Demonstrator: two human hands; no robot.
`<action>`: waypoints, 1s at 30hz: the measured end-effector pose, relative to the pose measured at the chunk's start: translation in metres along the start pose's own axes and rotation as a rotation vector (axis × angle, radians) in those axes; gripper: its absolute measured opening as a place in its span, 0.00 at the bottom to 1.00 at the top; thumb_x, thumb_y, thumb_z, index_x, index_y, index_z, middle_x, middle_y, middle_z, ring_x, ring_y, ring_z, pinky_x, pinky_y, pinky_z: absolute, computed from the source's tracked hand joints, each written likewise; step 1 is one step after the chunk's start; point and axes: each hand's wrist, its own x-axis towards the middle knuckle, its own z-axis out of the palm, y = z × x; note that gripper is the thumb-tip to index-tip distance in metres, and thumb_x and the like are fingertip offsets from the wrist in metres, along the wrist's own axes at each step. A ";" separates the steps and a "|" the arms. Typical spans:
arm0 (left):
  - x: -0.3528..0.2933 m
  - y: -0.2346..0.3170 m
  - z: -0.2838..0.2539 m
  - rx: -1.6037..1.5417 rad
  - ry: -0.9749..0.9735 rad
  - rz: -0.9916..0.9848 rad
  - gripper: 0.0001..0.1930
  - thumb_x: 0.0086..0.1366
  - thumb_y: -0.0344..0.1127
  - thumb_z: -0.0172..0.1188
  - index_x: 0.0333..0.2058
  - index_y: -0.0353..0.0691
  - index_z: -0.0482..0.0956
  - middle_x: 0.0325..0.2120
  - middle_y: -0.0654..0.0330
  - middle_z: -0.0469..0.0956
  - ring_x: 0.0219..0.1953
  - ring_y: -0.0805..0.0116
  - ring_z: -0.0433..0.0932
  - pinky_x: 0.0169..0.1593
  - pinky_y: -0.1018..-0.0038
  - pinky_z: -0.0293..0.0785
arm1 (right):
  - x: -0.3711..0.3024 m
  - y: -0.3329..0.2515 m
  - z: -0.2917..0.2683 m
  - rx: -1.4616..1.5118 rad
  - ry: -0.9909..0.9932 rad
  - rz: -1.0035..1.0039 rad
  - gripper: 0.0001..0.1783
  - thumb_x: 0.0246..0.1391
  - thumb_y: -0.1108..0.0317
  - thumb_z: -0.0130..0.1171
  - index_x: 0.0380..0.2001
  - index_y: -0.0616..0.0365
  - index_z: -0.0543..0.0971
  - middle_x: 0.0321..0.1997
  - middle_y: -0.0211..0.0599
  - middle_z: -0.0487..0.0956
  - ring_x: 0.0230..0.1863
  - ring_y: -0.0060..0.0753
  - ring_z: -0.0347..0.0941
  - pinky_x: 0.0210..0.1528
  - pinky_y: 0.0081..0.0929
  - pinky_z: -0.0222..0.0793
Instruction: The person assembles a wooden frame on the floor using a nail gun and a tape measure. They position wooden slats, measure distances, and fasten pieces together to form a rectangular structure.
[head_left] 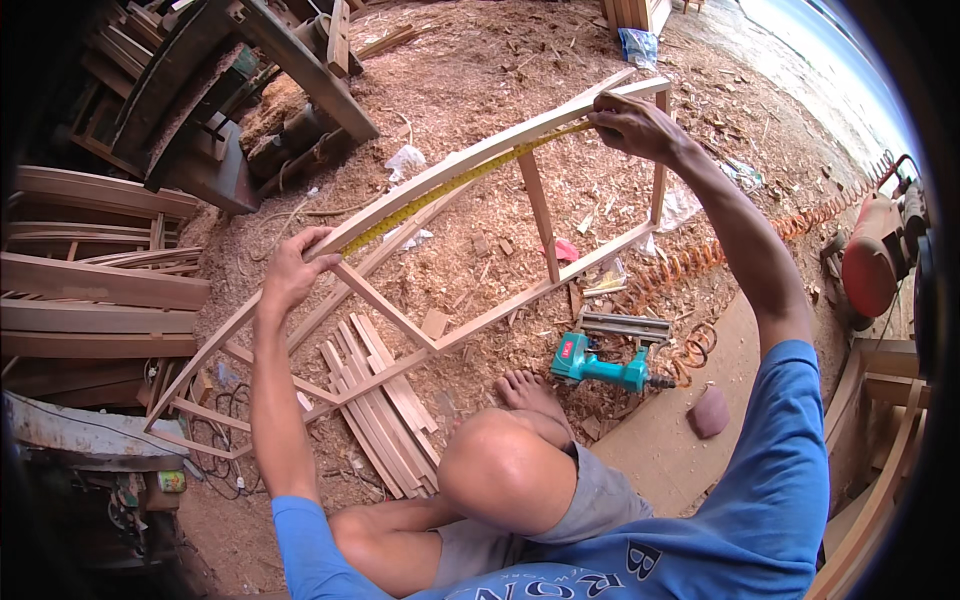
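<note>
A long wooden frame (497, 317) of pale rails and crosspieces stands tilted before me, running from lower left to upper right. Along its upper rail stretches the yellow blade of a tape measure (440, 193). My left hand (292, 272) is closed round that rail at the left end of the visible blade. Up at the far right corner, my right hand (635, 127) pinches the blade's other end against the rail. Whether either palm hides the tape's case, I cannot tell.
A teal air nailer (600, 368) with a coiled orange hose (690, 268) lies right of my foot. Loose wooden strips (378, 410) lie under the frame. Stacked boards (100, 290) are at left, a machine stand (215, 165) behind them. Wood shavings cover the floor.
</note>
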 end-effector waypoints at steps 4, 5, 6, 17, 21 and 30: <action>-0.002 0.001 0.001 0.053 0.036 0.011 0.22 0.58 0.29 0.71 0.52 0.35 0.80 0.40 0.59 0.84 0.42 0.71 0.81 0.48 0.74 0.76 | 0.000 0.001 0.001 0.000 -0.013 0.016 0.07 0.60 0.68 0.61 0.40 0.54 0.84 0.40 0.31 0.78 0.29 0.30 0.78 0.31 0.27 0.81; -0.002 0.002 0.001 0.069 0.041 0.005 0.22 0.58 0.29 0.71 0.52 0.35 0.80 0.39 0.59 0.84 0.41 0.71 0.81 0.48 0.74 0.76 | 0.000 0.001 0.001 -0.006 -0.015 0.013 0.07 0.60 0.67 0.61 0.40 0.53 0.84 0.40 0.31 0.78 0.29 0.30 0.78 0.31 0.27 0.81; -0.002 0.003 0.001 0.082 0.053 0.028 0.21 0.58 0.29 0.70 0.52 0.36 0.80 0.39 0.59 0.84 0.41 0.71 0.82 0.48 0.73 0.76 | 0.001 0.001 0.001 -0.012 -0.015 0.009 0.08 0.59 0.67 0.61 0.40 0.53 0.84 0.39 0.31 0.78 0.29 0.31 0.78 0.31 0.28 0.81; -0.009 0.004 0.007 0.208 0.146 0.152 0.21 0.59 0.33 0.69 0.52 0.39 0.81 0.45 0.50 0.85 0.46 0.59 0.84 0.54 0.66 0.77 | 0.001 -0.006 -0.007 -0.020 -0.027 0.048 0.07 0.57 0.69 0.63 0.40 0.53 0.83 0.41 0.30 0.78 0.34 0.31 0.79 0.35 0.27 0.82; -0.011 0.004 0.001 0.203 0.098 0.119 0.25 0.57 0.31 0.70 0.55 0.39 0.80 0.49 0.49 0.82 0.51 0.58 0.82 0.58 0.65 0.74 | 0.004 -0.012 -0.011 0.061 -0.036 0.060 0.11 0.54 0.73 0.65 0.42 0.55 0.82 0.42 0.33 0.78 0.38 0.35 0.79 0.40 0.31 0.82; -0.010 0.008 0.001 0.129 0.061 -0.002 0.26 0.57 0.32 0.72 0.56 0.41 0.79 0.51 0.51 0.81 0.54 0.62 0.80 0.60 0.68 0.72 | 0.003 -0.013 -0.011 0.081 -0.027 0.067 0.13 0.51 0.76 0.66 0.42 0.56 0.83 0.41 0.33 0.79 0.37 0.35 0.80 0.40 0.30 0.82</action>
